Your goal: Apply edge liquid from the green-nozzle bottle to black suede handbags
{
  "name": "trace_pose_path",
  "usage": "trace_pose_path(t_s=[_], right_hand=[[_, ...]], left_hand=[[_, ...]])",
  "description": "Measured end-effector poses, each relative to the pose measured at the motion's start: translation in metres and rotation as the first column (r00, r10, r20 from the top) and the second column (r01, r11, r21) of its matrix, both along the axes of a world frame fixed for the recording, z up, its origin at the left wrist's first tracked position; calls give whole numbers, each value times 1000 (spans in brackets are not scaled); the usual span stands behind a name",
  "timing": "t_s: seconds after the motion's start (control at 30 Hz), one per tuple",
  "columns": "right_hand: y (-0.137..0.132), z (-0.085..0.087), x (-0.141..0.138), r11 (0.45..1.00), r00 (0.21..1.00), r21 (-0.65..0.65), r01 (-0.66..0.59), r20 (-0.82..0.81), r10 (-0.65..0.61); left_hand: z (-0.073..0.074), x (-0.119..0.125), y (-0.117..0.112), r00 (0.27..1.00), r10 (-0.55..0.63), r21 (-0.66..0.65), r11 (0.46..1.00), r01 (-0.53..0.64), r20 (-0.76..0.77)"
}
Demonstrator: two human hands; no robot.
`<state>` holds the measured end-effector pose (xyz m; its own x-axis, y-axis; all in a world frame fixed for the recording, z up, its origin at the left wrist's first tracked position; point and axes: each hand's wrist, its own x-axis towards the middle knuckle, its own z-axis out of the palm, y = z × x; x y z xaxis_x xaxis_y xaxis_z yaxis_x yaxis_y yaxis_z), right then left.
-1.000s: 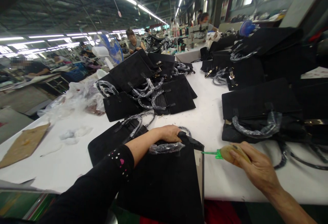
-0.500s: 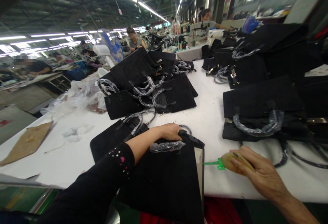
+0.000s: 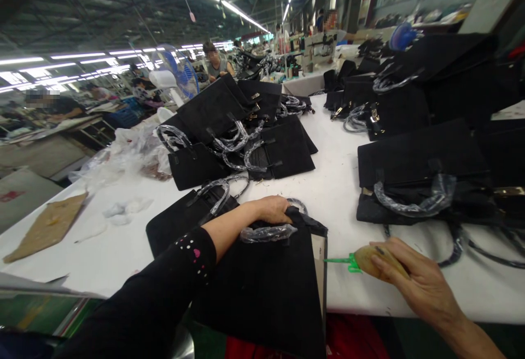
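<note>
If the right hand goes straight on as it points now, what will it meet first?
Most likely the pale side strip of the black bag, met by the green nozzle of the bottle in the right hand; depth is unclear.

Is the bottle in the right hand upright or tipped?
Tipped: the bottle is held sideways, its green nozzle pointing toward the black bag.

We see an open lane of white worktop point(image 3: 334, 184), which runs away from us between the pile of black bags point(image 3: 283, 154) on the left and the large bag point(image 3: 418, 156) on the right; a hand could pass there. Nearer, the bottle point(image 3: 379, 263) in the right hand point(image 3: 422, 279) blocks part of the gap beside the front bag point(image 3: 262, 288). Beyond this hand, a dark handle loop point(image 3: 455, 247) obstructs. On our left, the sleeved arm point(image 3: 164, 277) bars the way across.
</note>
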<state>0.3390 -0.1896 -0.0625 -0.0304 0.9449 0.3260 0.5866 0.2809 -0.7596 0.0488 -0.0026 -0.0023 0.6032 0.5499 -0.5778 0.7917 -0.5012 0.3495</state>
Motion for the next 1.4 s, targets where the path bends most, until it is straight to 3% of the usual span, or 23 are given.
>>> trace_pose_path(t_s=[0.1, 0.27, 0.43, 0.57, 0.73, 0.87, 1.03, 1.2, 1.33, 1.4], right_hand=[[-3, -2, 1, 999, 1000, -39, -25, -5, 25], [-3, -9, 0, 994, 994, 48, 94, -54, -91], [-4, -8, -2, 1000, 999, 0, -1, -34, 1], [-4, -9, -3, 989, 989, 75, 130, -75, -125], [-6, -10, -1, 998, 999, -64, -12, -30, 10], [-10, -7, -3, 995, 993, 1, 99, -67, -98], [-13, -2, -6, 988, 992, -93, -122, -35, 119], [-15, -5, -5, 998, 997, 30, 55, -53, -53], [-17, -4, -5, 992, 994, -69, -107, -20, 106], [-18, -3, -5, 997, 998, -31, -64, -29, 63]], left_hand=[[0, 0, 0, 1000, -1, 3, 1000, 1, 4], [1, 0, 0, 1000, -2, 7, 1000, 2, -7], [3, 0, -1, 1000, 4, 5, 1000, -4, -5], [2, 0, -1, 1000, 1, -7, 1000, -1, -2], [1, 0, 0, 1000, 1, 2, 1000, -1, -8], [2, 0, -1, 1000, 5, 6, 1000, -5, -4], [3, 0, -2, 1000, 5, 0, 1000, -5, 5], [2, -1, -1, 1000, 8, 1, 1000, -8, 8], [3, 0, -1, 1000, -3, -10, 1000, 3, 13], [3, 0, -1, 1000, 1, -7, 1000, -1, 13]])
